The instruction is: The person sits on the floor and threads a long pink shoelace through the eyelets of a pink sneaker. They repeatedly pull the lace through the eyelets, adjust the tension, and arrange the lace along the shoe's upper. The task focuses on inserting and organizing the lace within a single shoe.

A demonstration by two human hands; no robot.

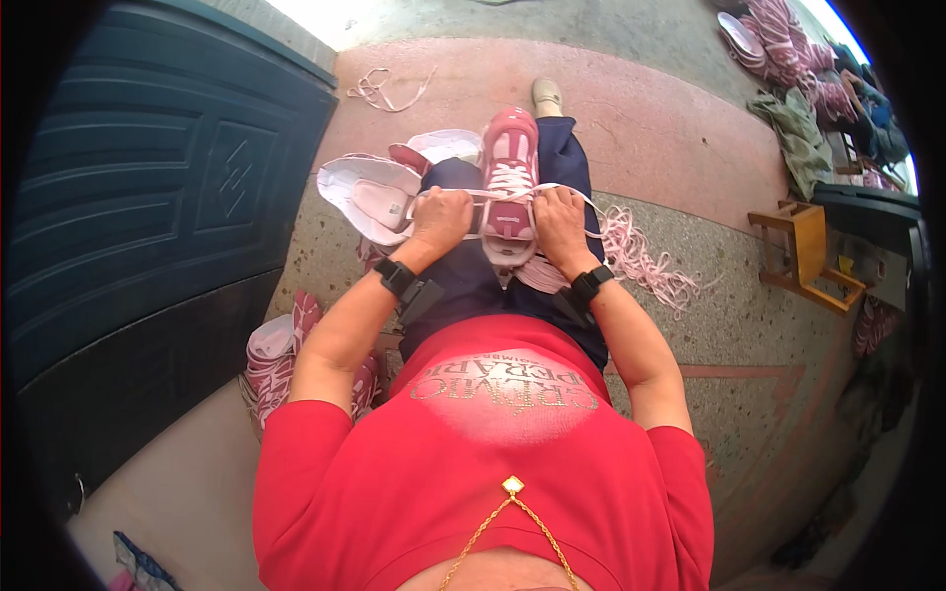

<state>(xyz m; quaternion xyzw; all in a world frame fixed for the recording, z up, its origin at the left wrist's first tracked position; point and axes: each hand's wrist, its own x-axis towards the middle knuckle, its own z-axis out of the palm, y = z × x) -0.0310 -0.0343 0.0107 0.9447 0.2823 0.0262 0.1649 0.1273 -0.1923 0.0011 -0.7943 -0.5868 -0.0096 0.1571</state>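
Observation:
A pink and maroon shoe upper (510, 163) lies lengthwise across my lap, its toe pointing away from me. White laces (508, 180) criss-cross its front. Left of the upper, my left hand (442, 215) is closed round one end of the shoelace. My right hand (562, 219) is closed on the other lace end at the upper's right edge, where a loop of lace curves out beyond the wrist. The lace runs across the tongue between both hands. White-lined uppers (370, 197) lie beside my left hand.
A heap of pale pink laces (650, 258) hangs at my right thigh. Loose lace (392, 91) lies on the floor ahead. A dark blue door (168, 167) stands at left, with stacked uppers (271, 364) near it. At right are a wooden stool (810, 258) and bundled uppers (783, 44).

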